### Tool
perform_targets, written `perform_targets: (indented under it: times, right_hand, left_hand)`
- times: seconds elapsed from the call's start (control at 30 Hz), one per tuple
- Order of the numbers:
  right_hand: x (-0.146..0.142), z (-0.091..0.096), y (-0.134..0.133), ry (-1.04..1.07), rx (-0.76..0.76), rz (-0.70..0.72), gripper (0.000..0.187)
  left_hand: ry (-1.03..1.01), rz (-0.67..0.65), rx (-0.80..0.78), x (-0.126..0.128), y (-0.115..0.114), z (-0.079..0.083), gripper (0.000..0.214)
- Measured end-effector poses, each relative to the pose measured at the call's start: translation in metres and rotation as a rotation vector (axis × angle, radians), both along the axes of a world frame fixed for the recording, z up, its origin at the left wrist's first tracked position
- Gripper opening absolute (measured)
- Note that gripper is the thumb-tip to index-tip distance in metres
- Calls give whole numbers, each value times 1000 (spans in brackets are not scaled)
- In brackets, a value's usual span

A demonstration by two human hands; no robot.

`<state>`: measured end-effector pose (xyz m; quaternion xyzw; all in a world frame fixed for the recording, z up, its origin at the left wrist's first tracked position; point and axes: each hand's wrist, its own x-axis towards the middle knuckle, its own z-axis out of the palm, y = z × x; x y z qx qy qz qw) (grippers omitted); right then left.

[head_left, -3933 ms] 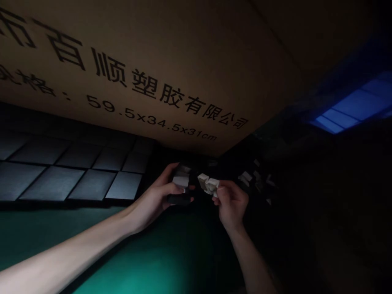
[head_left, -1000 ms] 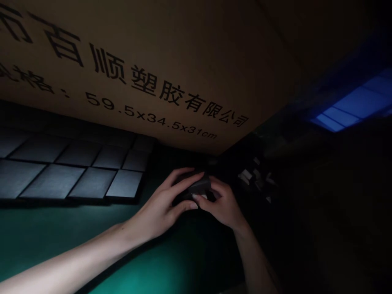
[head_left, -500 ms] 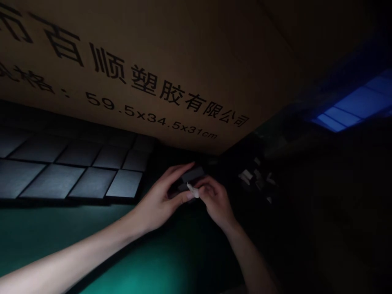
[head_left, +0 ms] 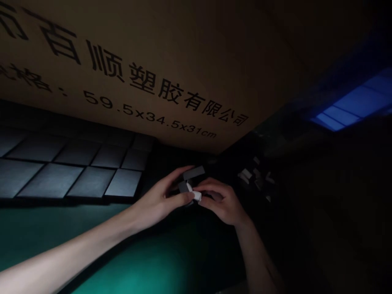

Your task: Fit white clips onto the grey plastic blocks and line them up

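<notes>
The scene is very dark. My left hand (head_left: 161,196) grips a small dark box-like piece (head_left: 190,176) between thumb and fingers, just above the green table (head_left: 147,261). My right hand (head_left: 222,200) meets it from the right, fingers curled, pinching a small white piece (head_left: 196,195) against the dark one. How the two pieces fit together is hidden by my fingers and the gloom.
A large cardboard box (head_left: 153,65) with printed characters stands right behind my hands. A grid of dark square tiles (head_left: 67,171) lies to the left. Several small white pieces (head_left: 254,175) lie in shadow to the right. A blue-lit panel (head_left: 352,110) glows far right.
Earlier my hands were apart, each holding white pieces. They closed together over the dark piece; now the white piece shows between my fingertips and the right hand has turned slightly.
</notes>
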<state>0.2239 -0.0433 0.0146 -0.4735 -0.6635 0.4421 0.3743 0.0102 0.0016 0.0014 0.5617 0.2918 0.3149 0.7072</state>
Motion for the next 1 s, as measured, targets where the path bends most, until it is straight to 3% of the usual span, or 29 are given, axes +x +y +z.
perform_targets:
  times: [0.3,0.5,0.77,1.0]
  right_hand:
    - [-1,-2,-2,6,115,7,38]
    - [-8,-3,-4,-141,352,-59,34]
    - [-13,-2,-7,-205,442,-65,25]
    - [-15,-3,-6,-174,440,-82,24]
  left_hand:
    - [100,32,29,1,1,3,58]
    - [129,32,94,0,1,2,57]
    - [153,-9,238,-3,1,-7,60]
    - [145,-73,191,-1,-2,-5,91]
